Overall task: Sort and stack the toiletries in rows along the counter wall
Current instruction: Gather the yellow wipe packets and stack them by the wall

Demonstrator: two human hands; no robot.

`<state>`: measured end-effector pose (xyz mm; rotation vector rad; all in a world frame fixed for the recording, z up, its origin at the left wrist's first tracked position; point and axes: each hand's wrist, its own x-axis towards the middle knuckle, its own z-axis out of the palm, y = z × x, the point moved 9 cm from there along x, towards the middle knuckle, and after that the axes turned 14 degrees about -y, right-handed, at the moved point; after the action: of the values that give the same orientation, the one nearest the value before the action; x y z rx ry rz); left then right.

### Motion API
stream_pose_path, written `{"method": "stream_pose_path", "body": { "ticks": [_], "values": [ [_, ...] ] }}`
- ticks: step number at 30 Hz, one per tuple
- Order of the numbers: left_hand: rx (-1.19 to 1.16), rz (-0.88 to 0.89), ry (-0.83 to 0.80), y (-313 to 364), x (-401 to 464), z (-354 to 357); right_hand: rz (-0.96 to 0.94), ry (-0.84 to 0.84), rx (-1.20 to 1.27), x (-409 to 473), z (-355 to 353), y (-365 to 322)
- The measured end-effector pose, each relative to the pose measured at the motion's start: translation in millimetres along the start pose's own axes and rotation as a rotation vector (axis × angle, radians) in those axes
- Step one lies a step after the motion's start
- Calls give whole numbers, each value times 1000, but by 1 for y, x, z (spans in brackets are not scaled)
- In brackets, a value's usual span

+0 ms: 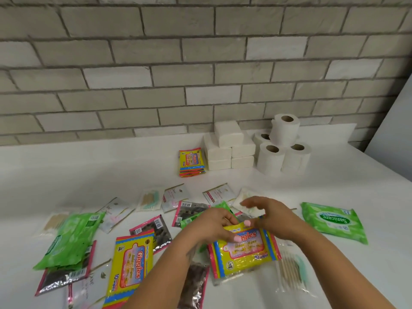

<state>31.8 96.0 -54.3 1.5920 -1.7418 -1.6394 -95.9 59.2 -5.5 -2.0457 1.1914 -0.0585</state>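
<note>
Head view: left hand (215, 224) pinches top edge of yellow Giggles wipes pack (244, 250), thumb on the front, pack lying on white surface (111, 166) just below both hands. Right hand (270, 216) hovers over pack's top right corner, fingers loosely spread, gripping nothing. 2nd Giggles pack (131, 266) left of left hand. Green Sanicare pack (333, 221) right of right hand. Beyond hands, along brick wall (200, 63): Giggles stack (192, 162), tissue packs (229, 148), toilet rolls (283, 148). Sachets scattered round hands.
</note>
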Motion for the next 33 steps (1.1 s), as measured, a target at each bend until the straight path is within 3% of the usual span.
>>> {"method": "stream_pose_path", "body": {
  "ticks": [3,7,10,14,16,21,24,28,33],
  "values": [
    [-63,34,-23,2,-2,-25,64,-244,-202,24,7,-22],
    [-120,64,-26,-2,-6,-59,62,-367,-418,56,7,-55],
    [-284,135,151,-13,-15,-101,31,-319,-344,77,-4,-71],
    [-916,263,419,-51,-29,-146,-5,-184,-98,103,-18,-75],
    [-1036,270,464,-71,-27,-152,-17,-94,54,114,-20,-74],
    [-878,293,361,-73,-12,-149,-59,64,491,142,-2,-76],
    [-844,343,436,-73,-11,-165,-82,85,616,155,13,-82],
    [-730,282,546,-91,-11,-185,-86,73,649,167,31,-83],
    [-666,201,514,-93,4,-208,-54,146,571,186,26,-83]
  ]
}}
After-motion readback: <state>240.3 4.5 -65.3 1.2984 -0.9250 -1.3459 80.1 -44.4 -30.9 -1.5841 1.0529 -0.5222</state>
